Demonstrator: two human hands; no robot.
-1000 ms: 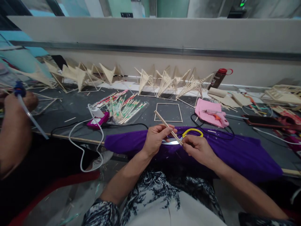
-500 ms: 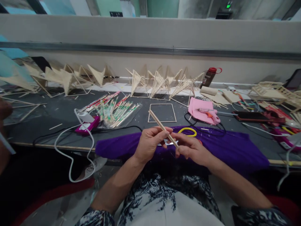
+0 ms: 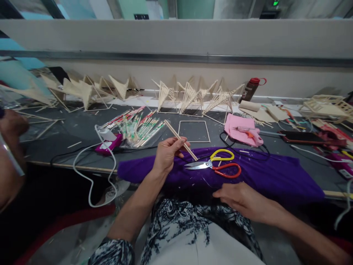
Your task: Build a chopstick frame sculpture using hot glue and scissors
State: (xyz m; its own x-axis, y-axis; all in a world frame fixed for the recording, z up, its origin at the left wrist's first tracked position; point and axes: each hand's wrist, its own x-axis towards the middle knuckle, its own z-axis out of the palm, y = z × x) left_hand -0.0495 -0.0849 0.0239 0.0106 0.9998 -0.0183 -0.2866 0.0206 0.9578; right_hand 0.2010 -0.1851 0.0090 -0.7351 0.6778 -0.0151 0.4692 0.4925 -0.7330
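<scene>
My left hand [image 3: 168,152] is closed around a pair of thin wooden chopsticks [image 3: 179,139], which slant from upper left to lower right above the bench edge. Their lower ends hang near the scissors [image 3: 202,165], which lie on the purple cloth [image 3: 264,173] with one yellow and one red handle. Low over the front of the cloth, my right hand [image 3: 238,198] is apart from the sticks with its fingers curled in; whatever may be between them is hidden. Beyond my left hand, a square frame of thin sticks [image 3: 194,141] lies flat on the dark bench.
Packets of chopsticks [image 3: 146,130] lie left of the frame, by a purple power strip [image 3: 109,145] with a white cable. A pink glue gun [image 3: 249,135] rests at right. Stick models [image 3: 190,99] and a bottle [image 3: 249,90] line the wall. Another person's hand [image 3: 13,127] shows at far left.
My right hand has let go of the chopsticks and drawn back toward my lap. My left hand keeps them, and the scissors are now uncovered.
</scene>
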